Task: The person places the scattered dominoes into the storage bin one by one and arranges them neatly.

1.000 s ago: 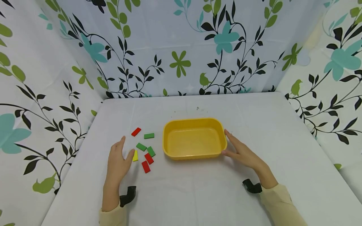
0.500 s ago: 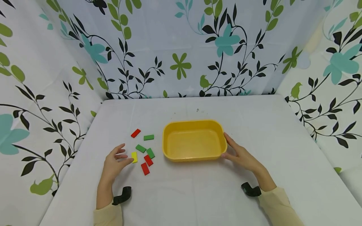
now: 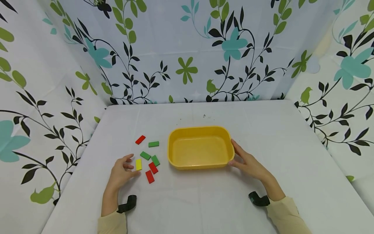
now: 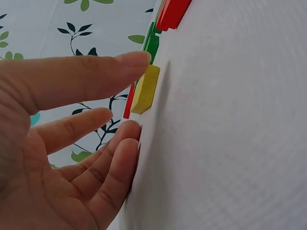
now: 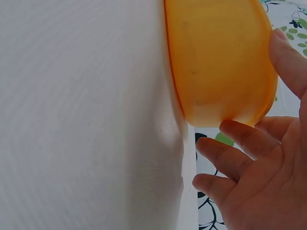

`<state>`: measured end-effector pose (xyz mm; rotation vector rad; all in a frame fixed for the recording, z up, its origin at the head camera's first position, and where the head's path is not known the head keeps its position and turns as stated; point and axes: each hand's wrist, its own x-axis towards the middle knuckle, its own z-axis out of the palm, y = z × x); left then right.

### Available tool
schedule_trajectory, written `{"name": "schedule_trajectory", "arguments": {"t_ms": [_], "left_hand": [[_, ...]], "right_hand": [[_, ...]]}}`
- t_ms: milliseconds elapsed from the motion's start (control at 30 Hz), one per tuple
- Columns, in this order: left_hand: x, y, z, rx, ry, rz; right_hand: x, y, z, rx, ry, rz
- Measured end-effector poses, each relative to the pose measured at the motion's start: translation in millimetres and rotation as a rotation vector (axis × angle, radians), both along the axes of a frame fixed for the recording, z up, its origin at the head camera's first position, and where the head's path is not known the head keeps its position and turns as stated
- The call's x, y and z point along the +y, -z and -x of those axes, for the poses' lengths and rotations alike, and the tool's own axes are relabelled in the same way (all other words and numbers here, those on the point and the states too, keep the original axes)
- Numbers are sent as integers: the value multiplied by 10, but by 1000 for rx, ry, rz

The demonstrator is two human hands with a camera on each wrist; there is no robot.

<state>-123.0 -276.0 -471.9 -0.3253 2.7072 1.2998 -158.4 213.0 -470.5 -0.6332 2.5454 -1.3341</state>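
A small yellow block (image 3: 138, 164) lies on the white table, between the thumb and fingers of my left hand (image 3: 120, 173). In the left wrist view the thumb (image 4: 115, 72) overlaps the block (image 4: 147, 90), and the loosely bent fingers stay apart from it. My right hand (image 3: 252, 167) rests against the right end of a yellow tray (image 3: 201, 166), its thumb by the near corner and its index finger farther along that end. In the right wrist view the thumb (image 5: 288, 60) touches the tray's rim and the relaxed fingers lie near its end wall.
Right of the yellow block lie several green and red blocks, such as a green one (image 3: 145, 155) and a red one (image 3: 150, 176). Another red block (image 3: 140, 139) is farther back. A leaf-patterned curtain (image 3: 184, 52) stands behind the table (image 3: 204, 201) and along both sides.
My left hand first drew back to the left with its fingers bending, then shifted slightly right beside the yellow block. The right hand has stayed at the tray's end.
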Motion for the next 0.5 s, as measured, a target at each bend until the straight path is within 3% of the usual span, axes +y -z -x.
{"name": "schedule_trajectory", "arguments": {"t_ms": [200,500], "left_hand": [[-1,42,15,37,35,41],[10,92,28,41,28,76]], "right_hand": [[-4,17,5,0,9,0],[-7,38,0,8,7,-2]]}}
